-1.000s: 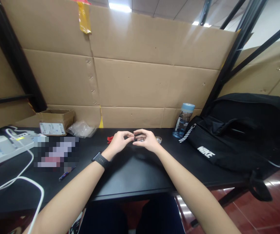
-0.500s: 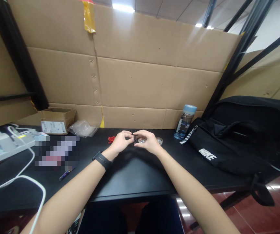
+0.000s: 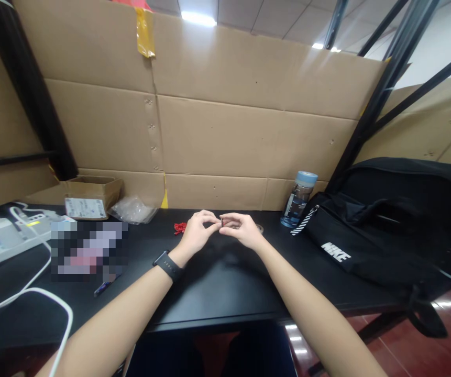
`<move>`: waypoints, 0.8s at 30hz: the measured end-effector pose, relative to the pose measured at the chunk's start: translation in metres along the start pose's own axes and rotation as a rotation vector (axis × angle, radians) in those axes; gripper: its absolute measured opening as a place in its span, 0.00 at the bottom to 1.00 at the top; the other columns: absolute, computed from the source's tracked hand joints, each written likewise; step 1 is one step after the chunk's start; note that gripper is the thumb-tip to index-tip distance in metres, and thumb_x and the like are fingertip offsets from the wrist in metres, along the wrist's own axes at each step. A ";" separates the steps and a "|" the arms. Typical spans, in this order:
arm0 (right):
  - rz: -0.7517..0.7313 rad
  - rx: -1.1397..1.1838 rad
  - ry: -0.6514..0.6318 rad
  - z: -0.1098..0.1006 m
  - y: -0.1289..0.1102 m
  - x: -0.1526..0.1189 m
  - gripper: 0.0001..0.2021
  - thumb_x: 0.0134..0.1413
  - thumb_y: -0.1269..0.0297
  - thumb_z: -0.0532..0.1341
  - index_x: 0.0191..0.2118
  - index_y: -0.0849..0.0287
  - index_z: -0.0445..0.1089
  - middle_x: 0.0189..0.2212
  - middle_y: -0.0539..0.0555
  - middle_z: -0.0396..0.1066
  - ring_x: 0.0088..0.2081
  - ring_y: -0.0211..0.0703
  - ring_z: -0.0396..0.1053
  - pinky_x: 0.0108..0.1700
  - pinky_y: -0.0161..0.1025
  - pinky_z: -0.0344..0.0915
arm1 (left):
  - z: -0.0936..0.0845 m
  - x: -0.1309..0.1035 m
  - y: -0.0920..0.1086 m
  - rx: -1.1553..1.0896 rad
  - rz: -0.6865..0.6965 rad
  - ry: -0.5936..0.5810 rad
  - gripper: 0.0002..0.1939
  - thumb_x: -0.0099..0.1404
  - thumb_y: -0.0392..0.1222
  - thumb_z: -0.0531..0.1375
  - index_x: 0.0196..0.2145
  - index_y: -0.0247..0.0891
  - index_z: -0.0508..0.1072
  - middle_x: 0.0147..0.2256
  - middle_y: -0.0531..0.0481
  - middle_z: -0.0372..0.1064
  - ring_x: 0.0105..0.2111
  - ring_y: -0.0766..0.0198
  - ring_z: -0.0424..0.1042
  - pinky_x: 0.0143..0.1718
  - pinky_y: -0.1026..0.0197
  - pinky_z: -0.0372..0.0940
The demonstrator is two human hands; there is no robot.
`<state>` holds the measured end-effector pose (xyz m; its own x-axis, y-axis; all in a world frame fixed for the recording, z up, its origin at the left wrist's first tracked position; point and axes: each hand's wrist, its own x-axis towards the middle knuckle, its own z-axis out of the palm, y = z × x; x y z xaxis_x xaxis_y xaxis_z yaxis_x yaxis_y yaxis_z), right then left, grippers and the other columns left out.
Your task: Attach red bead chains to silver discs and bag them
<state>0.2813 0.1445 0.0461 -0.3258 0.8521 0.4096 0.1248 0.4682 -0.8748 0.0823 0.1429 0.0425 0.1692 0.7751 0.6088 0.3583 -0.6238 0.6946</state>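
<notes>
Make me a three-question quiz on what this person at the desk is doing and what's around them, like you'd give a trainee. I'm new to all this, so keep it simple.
1. Fill in the blank: a small thin object is at the fingertips of the left hand and the ____ hand.

2. True or false: in the picture, the bottle with a light blue lid stands to the left of the black bag.

3. Which of these lies closest to the left hand on the desk?
A) the cardboard box
B) the red tangle
C) the white cable

Key: 1. right; 2. true; 3. B
</notes>
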 end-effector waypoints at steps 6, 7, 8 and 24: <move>0.078 0.118 -0.002 0.002 0.001 0.001 0.25 0.43 0.53 0.74 0.45 0.63 0.75 0.34 0.58 0.80 0.37 0.50 0.80 0.48 0.50 0.76 | -0.002 -0.006 0.015 0.160 -0.035 0.011 0.06 0.64 0.48 0.64 0.33 0.49 0.82 0.38 0.54 0.81 0.48 0.55 0.75 0.56 0.51 0.59; 0.082 0.122 0.001 0.002 0.002 0.001 0.26 0.42 0.53 0.75 0.46 0.63 0.75 0.35 0.58 0.81 0.38 0.51 0.80 0.48 0.50 0.76 | -0.003 -0.006 0.016 0.157 -0.045 -0.001 0.06 0.64 0.48 0.64 0.34 0.49 0.81 0.38 0.55 0.81 0.46 0.56 0.76 0.55 0.51 0.60; 0.085 0.122 0.009 0.002 0.003 0.001 0.26 0.41 0.54 0.75 0.46 0.62 0.75 0.36 0.58 0.81 0.38 0.51 0.80 0.49 0.50 0.76 | -0.003 -0.006 0.016 0.144 -0.049 -0.013 0.06 0.64 0.47 0.64 0.34 0.48 0.81 0.37 0.55 0.81 0.43 0.57 0.77 0.54 0.52 0.61; 0.039 0.072 0.009 0.002 0.007 0.002 0.28 0.37 0.59 0.77 0.47 0.60 0.76 0.38 0.57 0.80 0.39 0.47 0.79 0.47 0.46 0.75 | -0.007 -0.002 0.012 0.138 -0.001 -0.065 0.08 0.64 0.46 0.62 0.36 0.44 0.80 0.37 0.53 0.81 0.41 0.59 0.78 0.46 0.58 0.68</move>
<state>0.2794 0.1489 0.0408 -0.3136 0.8716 0.3768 0.0698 0.4169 -0.9063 0.0801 0.1332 0.0520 0.2265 0.7837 0.5784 0.4809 -0.6064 0.6333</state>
